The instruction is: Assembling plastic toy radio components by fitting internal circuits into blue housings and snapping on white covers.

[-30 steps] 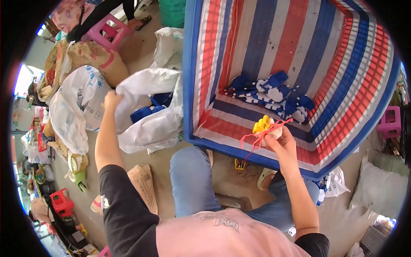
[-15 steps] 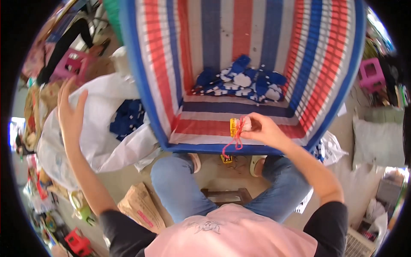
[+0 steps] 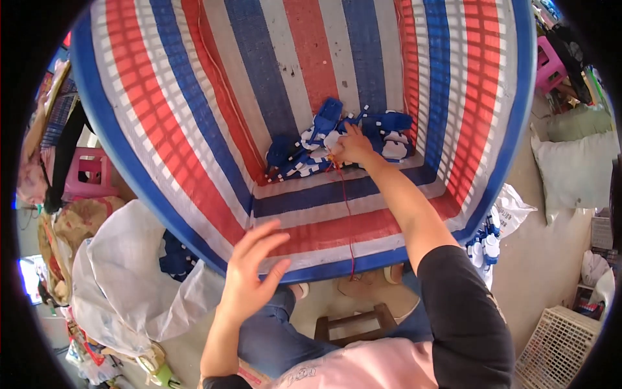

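- Since half a second ago, both hands have come over the striped woven bin (image 3: pixel 194 129); earlier the right hand held a yellow piece at the bin's near rim.
- Left hand (image 3: pixel 249 272) hovers above that near rim, fingers spread wide, holding nothing.
- Red string (image 3: pixel 346 214) trails down from the right hand over the rim.
- Right hand (image 3: pixel 353 146) is closed among the blue-and-white pieces (image 3: pixel 311 146) on the bin's floor.

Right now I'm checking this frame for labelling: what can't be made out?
- Head view: what the right hand grips; its fingers cover it where it reaches the pile of blue and white pieces.
- The red string's lower end, lost behind the striped bin's edge.
- The white sack's contents, folded over.
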The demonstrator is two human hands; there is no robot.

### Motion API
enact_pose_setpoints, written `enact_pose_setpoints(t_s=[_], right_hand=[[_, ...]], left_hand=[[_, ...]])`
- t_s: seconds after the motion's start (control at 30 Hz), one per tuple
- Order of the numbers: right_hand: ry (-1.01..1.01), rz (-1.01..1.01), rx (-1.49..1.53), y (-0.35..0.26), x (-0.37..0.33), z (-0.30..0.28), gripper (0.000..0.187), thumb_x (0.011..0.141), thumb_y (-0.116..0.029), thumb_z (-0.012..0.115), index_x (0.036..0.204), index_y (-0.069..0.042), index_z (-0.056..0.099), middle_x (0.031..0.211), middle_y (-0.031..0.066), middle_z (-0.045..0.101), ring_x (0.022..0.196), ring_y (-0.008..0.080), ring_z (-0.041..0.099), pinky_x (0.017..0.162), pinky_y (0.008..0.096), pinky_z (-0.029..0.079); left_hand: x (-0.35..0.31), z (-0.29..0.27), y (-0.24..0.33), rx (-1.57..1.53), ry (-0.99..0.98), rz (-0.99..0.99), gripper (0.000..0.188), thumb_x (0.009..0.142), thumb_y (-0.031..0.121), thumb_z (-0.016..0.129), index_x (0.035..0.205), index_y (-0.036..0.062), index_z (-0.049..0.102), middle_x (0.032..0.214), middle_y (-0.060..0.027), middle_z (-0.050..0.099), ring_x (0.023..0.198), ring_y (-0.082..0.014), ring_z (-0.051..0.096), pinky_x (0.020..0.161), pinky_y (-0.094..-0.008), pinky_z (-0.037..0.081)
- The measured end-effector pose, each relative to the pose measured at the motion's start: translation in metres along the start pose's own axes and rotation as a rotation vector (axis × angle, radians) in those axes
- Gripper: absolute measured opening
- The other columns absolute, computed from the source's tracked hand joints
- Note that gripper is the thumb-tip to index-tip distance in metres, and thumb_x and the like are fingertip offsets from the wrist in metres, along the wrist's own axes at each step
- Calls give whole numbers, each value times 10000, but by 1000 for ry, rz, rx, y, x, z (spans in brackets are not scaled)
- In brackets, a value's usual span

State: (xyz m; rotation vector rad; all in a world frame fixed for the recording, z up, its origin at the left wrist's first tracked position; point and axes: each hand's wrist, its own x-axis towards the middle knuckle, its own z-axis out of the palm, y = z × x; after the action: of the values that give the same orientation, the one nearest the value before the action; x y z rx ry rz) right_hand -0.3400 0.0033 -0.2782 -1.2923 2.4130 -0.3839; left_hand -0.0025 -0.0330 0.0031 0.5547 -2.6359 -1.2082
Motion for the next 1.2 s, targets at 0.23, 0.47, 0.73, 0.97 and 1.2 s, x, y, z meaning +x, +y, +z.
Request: enact_pose_setpoints(t_s=[0.23, 0.47, 0.73, 0.97, 1.2], right_hand=[[66, -90, -62, -32, -12, 7, 396, 610, -185, 743, 999, -187, 666, 1341, 159, 356, 1167, 397, 406, 936, 486, 417], [139, -259, 173, -43, -83, -61, 469, 550, -189, 783, 999, -123, 666, 1274, 210, 431, 1097, 403, 479, 917, 424, 440], [50, -524, 789, -180, -228, -184, 476, 623, -159, 808, 1044, -56, 613, 1321, 187, 392, 1185, 304, 468, 947, 387, 418], [-28, -607, 1028, -194, -286, -227, 443, 689, -5, 778, 1086, -40, 585, 1301, 126, 430, 1184, 209, 480, 968, 348, 435], [42, -319, 922, -200, -315, -216, 508, 718, -45, 767, 1167, -6, 534, 1100, 70, 608, 987, 144, 595, 879, 301, 494]], left_hand=[[8, -7, -23, -159, -34, -161, 307, 773, -4, 647, 1077, -1, 604, 1080, -129, 616, 986, -240, 610, 841, -311, 473], [11, -7, -31, -815, -25, -420, 330, 909, 172, 563, 1212, 43, 537, 1150, -73, 597, 1045, -169, 572, 894, -285, 431], [13, 24, 6, -1223, 2, -230, 808, 879, 534, 501, 1469, 174, 82, 1393, -96, 348, 1255, -273, 395, 991, -441, 397], [13, 3, 47, -1572, 45, -564, 548, 861, 537, 488, 1135, 68, 559, 996, -122, 640, 920, -244, 630, 837, -393, 507], [-2, 22, 55, -1560, -112, -613, 541, 895, 467, 456, 1150, 3, 568, 1051, -126, 640, 932, -228, 636, 865, -361, 498]])
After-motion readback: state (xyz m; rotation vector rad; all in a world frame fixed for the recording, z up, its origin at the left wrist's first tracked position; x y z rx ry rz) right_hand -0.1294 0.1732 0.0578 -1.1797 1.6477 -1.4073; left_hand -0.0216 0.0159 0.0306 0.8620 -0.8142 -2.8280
